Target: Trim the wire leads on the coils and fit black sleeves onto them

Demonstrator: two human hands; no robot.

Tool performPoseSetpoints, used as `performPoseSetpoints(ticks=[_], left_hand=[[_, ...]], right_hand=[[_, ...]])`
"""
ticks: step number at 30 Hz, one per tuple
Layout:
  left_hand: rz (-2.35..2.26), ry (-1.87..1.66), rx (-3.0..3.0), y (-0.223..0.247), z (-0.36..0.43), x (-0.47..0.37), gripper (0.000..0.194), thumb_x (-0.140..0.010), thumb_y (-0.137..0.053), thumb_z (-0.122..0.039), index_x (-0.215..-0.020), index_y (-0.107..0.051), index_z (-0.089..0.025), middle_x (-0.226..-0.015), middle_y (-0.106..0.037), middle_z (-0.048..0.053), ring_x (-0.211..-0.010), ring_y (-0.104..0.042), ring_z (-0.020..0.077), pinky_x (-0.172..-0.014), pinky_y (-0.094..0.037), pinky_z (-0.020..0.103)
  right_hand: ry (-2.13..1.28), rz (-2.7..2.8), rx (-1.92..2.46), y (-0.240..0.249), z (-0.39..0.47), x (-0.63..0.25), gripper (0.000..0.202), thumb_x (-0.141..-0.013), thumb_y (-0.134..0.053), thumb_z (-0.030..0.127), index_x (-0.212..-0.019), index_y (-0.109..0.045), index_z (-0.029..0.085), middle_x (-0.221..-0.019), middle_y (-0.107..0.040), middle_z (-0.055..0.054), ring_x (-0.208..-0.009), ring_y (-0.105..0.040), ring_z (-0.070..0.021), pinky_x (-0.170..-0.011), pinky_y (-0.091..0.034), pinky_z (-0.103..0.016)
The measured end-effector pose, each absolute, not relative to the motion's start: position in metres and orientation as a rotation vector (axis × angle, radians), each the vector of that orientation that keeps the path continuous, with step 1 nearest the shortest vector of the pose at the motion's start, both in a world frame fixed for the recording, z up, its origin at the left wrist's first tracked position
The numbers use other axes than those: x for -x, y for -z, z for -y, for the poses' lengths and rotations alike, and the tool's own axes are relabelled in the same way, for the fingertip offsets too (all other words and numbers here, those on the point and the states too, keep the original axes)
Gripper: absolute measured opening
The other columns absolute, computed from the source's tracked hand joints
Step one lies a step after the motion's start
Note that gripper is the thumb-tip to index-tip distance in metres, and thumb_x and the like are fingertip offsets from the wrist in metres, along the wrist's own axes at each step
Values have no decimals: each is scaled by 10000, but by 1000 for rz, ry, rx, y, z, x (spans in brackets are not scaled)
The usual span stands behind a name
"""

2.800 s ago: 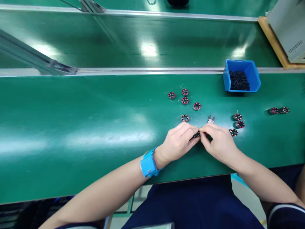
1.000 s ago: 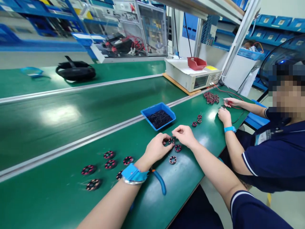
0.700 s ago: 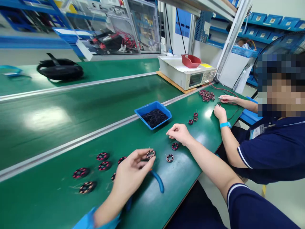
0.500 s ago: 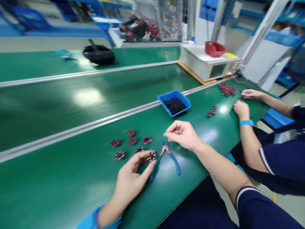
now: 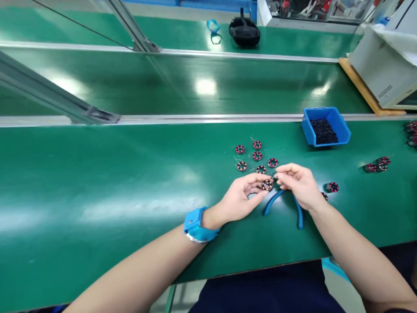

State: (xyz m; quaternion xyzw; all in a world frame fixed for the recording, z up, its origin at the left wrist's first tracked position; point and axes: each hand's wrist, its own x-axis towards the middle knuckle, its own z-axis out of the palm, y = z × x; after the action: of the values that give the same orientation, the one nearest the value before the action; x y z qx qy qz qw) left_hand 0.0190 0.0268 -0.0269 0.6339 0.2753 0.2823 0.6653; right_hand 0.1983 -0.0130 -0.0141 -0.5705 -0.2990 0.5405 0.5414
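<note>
My left hand (image 5: 239,198) holds a small wound motor stator (image 5: 267,185) by its rim, between thumb and fingers. The ring has copper-coloured windings and a dark open centre. Right beside it, the fingertips of my right hand (image 5: 298,184) pinch what looks like a thin wire end at the stator's edge. Cutting pliers with blue handles (image 5: 299,214) lie on the table under my right hand, which hides their jaws. Just beyond my left hand rest several more stators (image 5: 257,155), some with fine wires sticking out.
A blue bin (image 5: 343,132) of black pieces stands beyond my right hand. More stators (image 5: 332,187) lie to the right. Behind are a metal rail (image 5: 208,118), a slanted metal post (image 5: 58,93), an instrument box (image 5: 379,69) and a black object (image 5: 244,32).
My view has swung left, and the co-worker has left the frame. My right hand has come down and left to the stator in my left hand, and now covers the pliers' jaws.
</note>
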Motion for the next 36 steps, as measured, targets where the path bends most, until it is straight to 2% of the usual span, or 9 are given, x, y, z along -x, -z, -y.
performPoseSetpoints(ticks=[10,36], left_hand=[[-572,-639,-1506,24,-25,-19,308,-846,-612,-184,-1145,-601,-111,-1088,-682,116,-933,-690,184,-849,-582,299],[-559,-674,-1531,24,-25,-19,299,-846,-605,-176,-1137,-608,-108,-1067,-669,118,-939,-692,196,-839,-597,317]], right_hand=[[-1227,845,1355,14,17,-196,255,-636,-805,359,-777,-684,186,-627,-668,8,-559,-617,-95,-536,-505,-220],[-1184,869,1386,15,20,-199,279,-643,-812,404,-792,-682,208,-647,-668,7,-564,-622,-107,-585,-548,-262]])
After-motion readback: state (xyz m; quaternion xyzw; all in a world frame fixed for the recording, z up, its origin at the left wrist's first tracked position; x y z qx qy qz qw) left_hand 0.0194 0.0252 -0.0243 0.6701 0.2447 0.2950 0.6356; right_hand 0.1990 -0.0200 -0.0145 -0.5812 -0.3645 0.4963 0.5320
